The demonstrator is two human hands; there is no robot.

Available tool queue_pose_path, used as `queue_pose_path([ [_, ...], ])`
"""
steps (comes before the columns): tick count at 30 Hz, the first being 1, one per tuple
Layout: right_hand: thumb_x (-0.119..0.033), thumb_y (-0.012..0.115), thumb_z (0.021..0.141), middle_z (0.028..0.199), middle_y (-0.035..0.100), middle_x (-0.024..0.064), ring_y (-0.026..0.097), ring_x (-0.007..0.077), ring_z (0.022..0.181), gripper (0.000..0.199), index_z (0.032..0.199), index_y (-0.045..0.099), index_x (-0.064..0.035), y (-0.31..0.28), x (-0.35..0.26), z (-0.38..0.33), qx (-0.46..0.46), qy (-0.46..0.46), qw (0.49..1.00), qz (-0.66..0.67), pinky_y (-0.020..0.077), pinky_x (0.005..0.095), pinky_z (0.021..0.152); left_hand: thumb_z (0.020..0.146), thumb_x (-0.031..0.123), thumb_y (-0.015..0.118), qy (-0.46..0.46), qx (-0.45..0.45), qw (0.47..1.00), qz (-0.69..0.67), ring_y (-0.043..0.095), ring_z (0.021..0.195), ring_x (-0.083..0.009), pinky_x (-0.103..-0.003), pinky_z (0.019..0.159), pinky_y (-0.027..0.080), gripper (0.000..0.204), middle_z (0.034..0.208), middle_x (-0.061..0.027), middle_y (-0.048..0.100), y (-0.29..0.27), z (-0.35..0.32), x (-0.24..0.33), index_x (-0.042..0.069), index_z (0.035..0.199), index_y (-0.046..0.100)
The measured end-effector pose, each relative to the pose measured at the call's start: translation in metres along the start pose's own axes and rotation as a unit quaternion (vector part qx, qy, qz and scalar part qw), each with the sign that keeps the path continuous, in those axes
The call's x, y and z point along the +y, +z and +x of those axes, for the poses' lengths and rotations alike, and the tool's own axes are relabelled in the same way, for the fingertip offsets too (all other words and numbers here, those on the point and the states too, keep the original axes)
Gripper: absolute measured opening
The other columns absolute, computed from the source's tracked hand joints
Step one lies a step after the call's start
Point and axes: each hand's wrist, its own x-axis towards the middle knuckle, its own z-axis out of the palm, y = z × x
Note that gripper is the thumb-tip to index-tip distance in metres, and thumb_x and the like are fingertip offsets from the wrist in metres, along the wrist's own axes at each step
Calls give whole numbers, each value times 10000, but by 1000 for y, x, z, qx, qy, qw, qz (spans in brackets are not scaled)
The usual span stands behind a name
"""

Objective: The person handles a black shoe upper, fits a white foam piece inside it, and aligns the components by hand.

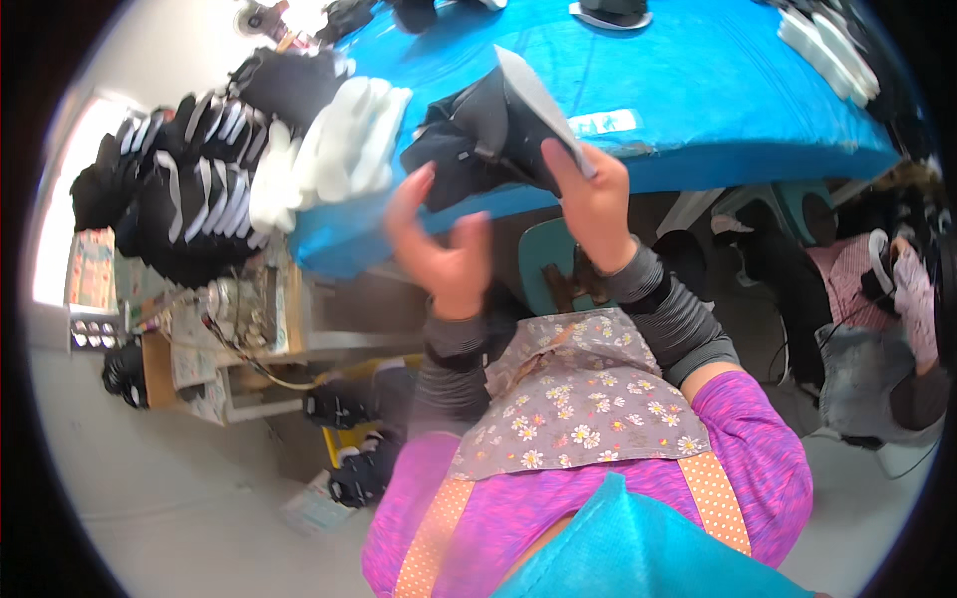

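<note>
In front: tabletop [708, 110]. Over its nr edge: cap [461, 142], btwn R grip [596, 199] (on brim's R end) and L grip [439, 234] (just beside lower L side; contact unclear, blur). Flat on tabletop, R of cap: slip [604, 122]. On tabletop's L end, L of cap: stacked pads [344, 145]; at far R end: more pads [829, 58]. On far side, approx. behind slip: 2nd cap [611, 14]. Further L, past stacked pads: cap piles [194, 199]. Just below those, on L side-tabletop [293, 311]: machine [234, 314]. Low L, nr floor: bundle [361, 473]. Btwn tabletop's nr edge and apron [578, 409]: stool [538, 254].
</note>
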Motion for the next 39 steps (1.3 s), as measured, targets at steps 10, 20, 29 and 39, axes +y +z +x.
queue_pose_path([
  [10, -189, 640, 956, 744, 573, -24, 459, 51, 678, 246, 1017, 666, 48, -25, -3, -35, -13, -58, 995, -76, 394, 226, 585, 1003, 331, 543, -380, 90, 866, -311, 627, 1006, -228, -353, 902, 506, 443, 1177, -137, 622, 14, -5, -43, -72, 1188, 554],
  [20, -277, 664, 938, 1005, 694, 84, 632, 143, 870, 348, 1059, 663, 50, -92, -27, -35, 142, 20, 988, 64, 485, 289, 791, 1005, 339, 518, -495, 58, 714, -491, 612, 1117, -268, -421, 974, 490, 420, 1240, -124, 622, -26, -1, -55, 13, 1268, 547],
  [29, -417, 483, 1003, 1368, 529, 134, 543, 272, 1216, 555, 1386, 449, -17, -175, -39, -22, 124, -72, 973, 183, 414, 436, 1054, 1010, 533, 364, -291, 21, 700, -652, 526, 1235, -301, -454, 1041, 412, 621, 1393, -147, 517, -70, -38, -66, 19, 1335, 491],
  [39, -433, 418, 1025, 1408, 508, 92, 501, 266, 1255, 554, 1424, 423, -48, -219, 3, -14, 49, 76, 938, 334, 376, 438, 1073, 994, 265, 549, -300, -300, 796, -431, 545, 1191, -200, -323, 999, 426, 480, 1329, -119, 554, -6, -28, -15, 4, 1385, 452],
])
